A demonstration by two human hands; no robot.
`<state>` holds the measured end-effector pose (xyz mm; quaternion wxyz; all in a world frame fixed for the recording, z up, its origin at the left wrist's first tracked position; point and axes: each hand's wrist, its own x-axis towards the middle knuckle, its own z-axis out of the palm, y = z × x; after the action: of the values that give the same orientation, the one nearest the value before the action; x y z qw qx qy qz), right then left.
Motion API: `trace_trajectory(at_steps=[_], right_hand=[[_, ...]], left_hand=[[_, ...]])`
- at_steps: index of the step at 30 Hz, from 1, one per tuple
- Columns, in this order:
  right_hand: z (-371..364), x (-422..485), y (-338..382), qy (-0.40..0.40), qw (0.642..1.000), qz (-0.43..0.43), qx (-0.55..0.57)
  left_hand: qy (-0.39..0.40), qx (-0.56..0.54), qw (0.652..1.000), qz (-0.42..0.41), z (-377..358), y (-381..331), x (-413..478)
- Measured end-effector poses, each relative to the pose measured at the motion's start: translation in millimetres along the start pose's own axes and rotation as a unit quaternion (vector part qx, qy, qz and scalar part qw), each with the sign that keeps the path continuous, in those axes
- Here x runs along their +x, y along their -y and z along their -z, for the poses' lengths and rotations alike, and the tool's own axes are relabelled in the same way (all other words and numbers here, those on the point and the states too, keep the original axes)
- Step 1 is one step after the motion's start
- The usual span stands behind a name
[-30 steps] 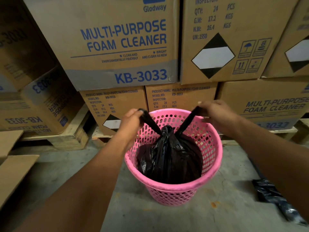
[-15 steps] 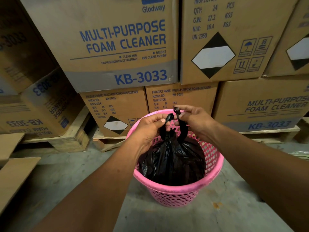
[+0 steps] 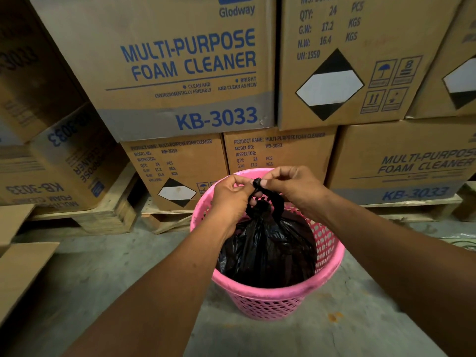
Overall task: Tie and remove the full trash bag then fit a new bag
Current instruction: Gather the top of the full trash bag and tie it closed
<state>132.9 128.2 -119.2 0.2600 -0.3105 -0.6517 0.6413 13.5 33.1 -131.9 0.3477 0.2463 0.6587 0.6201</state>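
Observation:
A full black trash bag (image 3: 268, 251) sits inside a pink perforated plastic basket (image 3: 278, 302) on the concrete floor. Its top is gathered into two twisted black ends that rise above the far rim. My left hand (image 3: 231, 194) and my right hand (image 3: 293, 186) meet above the bag, fingers curled, each pinching one of those ends. The two ends cross between my fingertips in a small dark bunch. My forearms reach in from the bottom corners and cover part of the basket's rim.
Stacked cardboard cartons (image 3: 185, 73) printed "Multi-Purpose Foam Cleaner KB-3033" form a wall right behind the basket, resting on wooden pallets (image 3: 110, 215). Flat cardboard sheets (image 3: 18, 269) lie at the left. Bare concrete floor (image 3: 123, 279) surrounds the basket.
My hands, which held the bag's two ends pulled wide apart, have come together over the bag's middle. The ends now cross between my fingers. The basket sits slightly further right in view.

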Motion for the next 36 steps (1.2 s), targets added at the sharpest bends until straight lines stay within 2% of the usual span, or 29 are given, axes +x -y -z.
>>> trace_trajectory(at_steps=[6,10,12,13,15,17,19,21,23,25,31,34,36], right_hand=[[-4.2,0.7,-3.3,-0.002,1.0,0.014,-0.011],[-4.5,13.1,-12.5,-0.087,0.995,-0.022,-0.045],[-4.5,18.6,-17.4,-0.123,0.988,-0.034,-0.089],[-4.7,19.0,-19.4,-0.138,0.984,-0.036,-0.111],[-6.9,15.4,-20.8,-0.15,0.979,-0.033,-0.136],[-8.2,11.2,-21.7,-0.116,0.982,-0.026,-0.148],[-8.1,5.6,-19.6,-0.045,0.988,-0.046,-0.139],[-7.4,0.8,-14.3,0.022,0.983,-0.08,-0.163],[-6.6,-3.1,-7.9,0.079,0.959,-0.07,-0.264],[-8.0,-4.8,-4.4,0.099,0.928,-0.043,-0.357],[-6.9,-6.1,-10.8,0.025,0.906,0.098,-0.411],[-7.3,-6.4,-13.7,-0.026,0.898,0.16,-0.41],[-8.6,-5.3,-13.8,-0.017,0.89,0.2,-0.41]], left_hand=[[-0.007,0.004,1.0,-0.011,0.1,3.1,-0.3],[0.027,-0.019,0.999,0.002,-2.3,2.1,-3.2],[0.022,0.086,0.995,-0.051,-4.0,7.9,-2.4],[0.02,0.177,0.979,-0.104,-4.1,12.6,-0.6],[0.024,0.331,0.923,-0.197,-3.7,19.1,1.5],[0.016,0.382,0.891,-0.243,-2.2,20.2,3.6],[-0.008,0.38,0.889,-0.255,1.2,18.4,6.4],[-0.021,0.36,0.9,-0.244,5.8,18.2,9.5],[-0.027,0.343,0.909,-0.236,7.8,18.9,12.0],[-0.033,0.317,0.92,-0.227,7.6,20.0,16.0],[-0.003,0.192,0.978,-0.079,5.6,17.1,18.2],[0.02,0.144,0.989,-0.015,8.9,17.1,15.8],[0.026,0.139,0.99,0.008,11.0,18.9,14.6]])
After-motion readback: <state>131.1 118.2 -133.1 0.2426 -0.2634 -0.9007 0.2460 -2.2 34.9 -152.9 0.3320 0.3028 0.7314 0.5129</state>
